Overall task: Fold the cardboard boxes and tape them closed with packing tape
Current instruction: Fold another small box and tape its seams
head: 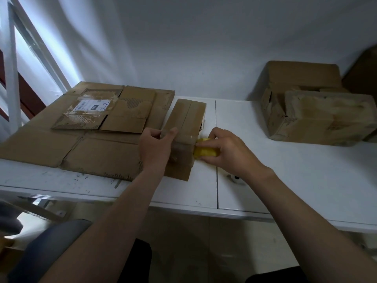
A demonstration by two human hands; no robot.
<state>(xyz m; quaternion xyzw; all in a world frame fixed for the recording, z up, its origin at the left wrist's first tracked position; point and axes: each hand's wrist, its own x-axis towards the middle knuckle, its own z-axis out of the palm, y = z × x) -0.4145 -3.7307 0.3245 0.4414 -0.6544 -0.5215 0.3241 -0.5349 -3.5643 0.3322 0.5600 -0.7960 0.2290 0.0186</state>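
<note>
Head view: left hand (156,149) clasps the box (183,117), lengthwise toward back edge of counter (265,170); right hand (228,152) pinches tape dispenser (205,152) at its right.

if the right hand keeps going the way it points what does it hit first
The right hand, gripping a yellow plastic tape dispenser, points left at the small brown cardboard box. It would likely meet that box's right side first; the left hand holds its far side.
</note>
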